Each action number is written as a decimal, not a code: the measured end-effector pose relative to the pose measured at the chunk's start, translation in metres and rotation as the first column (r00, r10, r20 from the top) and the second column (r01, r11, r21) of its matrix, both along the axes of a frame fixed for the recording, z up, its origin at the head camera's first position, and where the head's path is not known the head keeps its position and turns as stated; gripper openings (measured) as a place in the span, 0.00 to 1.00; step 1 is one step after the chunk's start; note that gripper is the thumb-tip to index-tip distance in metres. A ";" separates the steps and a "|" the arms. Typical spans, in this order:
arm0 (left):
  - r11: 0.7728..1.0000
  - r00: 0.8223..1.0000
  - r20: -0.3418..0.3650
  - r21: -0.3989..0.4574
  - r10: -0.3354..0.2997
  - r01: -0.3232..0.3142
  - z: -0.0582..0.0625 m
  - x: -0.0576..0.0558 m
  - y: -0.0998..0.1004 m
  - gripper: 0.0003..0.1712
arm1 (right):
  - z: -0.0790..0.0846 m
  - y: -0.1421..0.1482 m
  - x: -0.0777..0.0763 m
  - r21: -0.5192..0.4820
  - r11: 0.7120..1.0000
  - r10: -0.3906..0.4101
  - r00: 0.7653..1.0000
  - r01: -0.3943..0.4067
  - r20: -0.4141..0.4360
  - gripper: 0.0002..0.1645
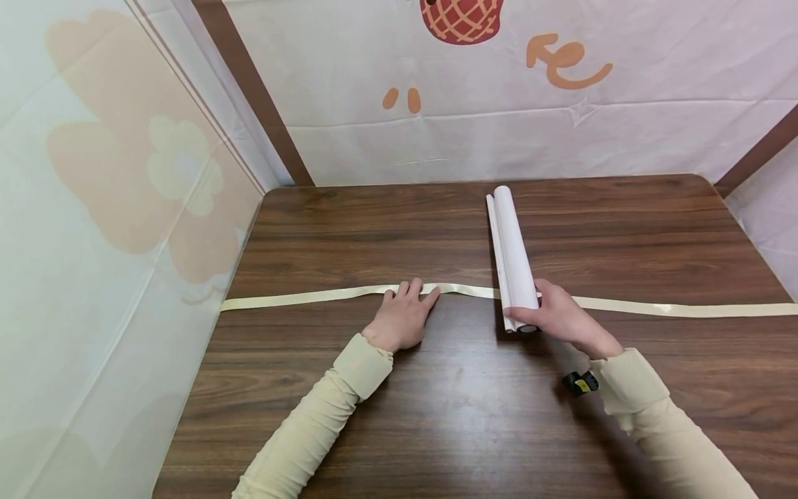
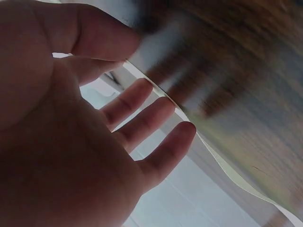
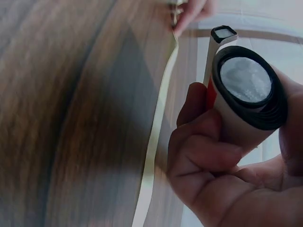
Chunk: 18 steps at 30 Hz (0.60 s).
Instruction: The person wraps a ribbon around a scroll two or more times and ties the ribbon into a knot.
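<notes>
In the head view, my left hand (image 1: 402,322) lies over a pale yellow strip (image 1: 312,297) that runs across the brown table. Its spread fingertips touch the strip, which looks slightly wavy beside them; the left wrist view shows these fingers (image 2: 147,118) fairly straight. My right hand (image 1: 564,315) grips the near end of a white roll (image 1: 514,242) with a slim white bar (image 1: 495,242) along its left side. The right wrist view shows fingers curled round the roll, whose dark layered end surrounds a pale round core (image 3: 246,79). The roll crosses over the strip and hides part of it.
The wood-grain table (image 1: 467,416) meets a printed fabric wall (image 1: 499,138) at the back and another patterned wall (image 1: 125,242) on the left. A small black device (image 1: 580,382) with a yellow mark sits at the right wrist.
</notes>
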<state>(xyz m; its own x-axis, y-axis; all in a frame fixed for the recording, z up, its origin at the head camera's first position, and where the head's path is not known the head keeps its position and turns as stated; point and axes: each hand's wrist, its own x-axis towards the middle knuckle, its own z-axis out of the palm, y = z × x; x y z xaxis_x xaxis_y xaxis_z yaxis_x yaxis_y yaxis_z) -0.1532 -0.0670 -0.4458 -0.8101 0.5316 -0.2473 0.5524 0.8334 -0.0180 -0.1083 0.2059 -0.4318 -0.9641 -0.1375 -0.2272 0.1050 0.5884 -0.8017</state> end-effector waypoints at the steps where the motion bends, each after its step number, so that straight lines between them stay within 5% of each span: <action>1: 1.000 1.000 -0.003 0.003 0.000 0.000 0.000 0.000 0.000 0.33 | -0.001 -0.002 0.001 0.009 1.000 0.005 1.000 -0.005 -0.001 0.37; 11: 0.999 1.000 -0.025 0.031 -0.014 0.015 -0.003 -0.001 -0.003 0.34 | -0.005 -0.024 0.019 0.162 0.987 0.023 0.996 -0.008 -0.090 0.34; 18: 1.000 0.999 -0.030 0.025 -0.017 0.018 -0.002 -0.004 -0.003 0.32 | -0.004 -0.038 0.030 0.209 0.978 0.020 0.996 0.000 -0.091 0.42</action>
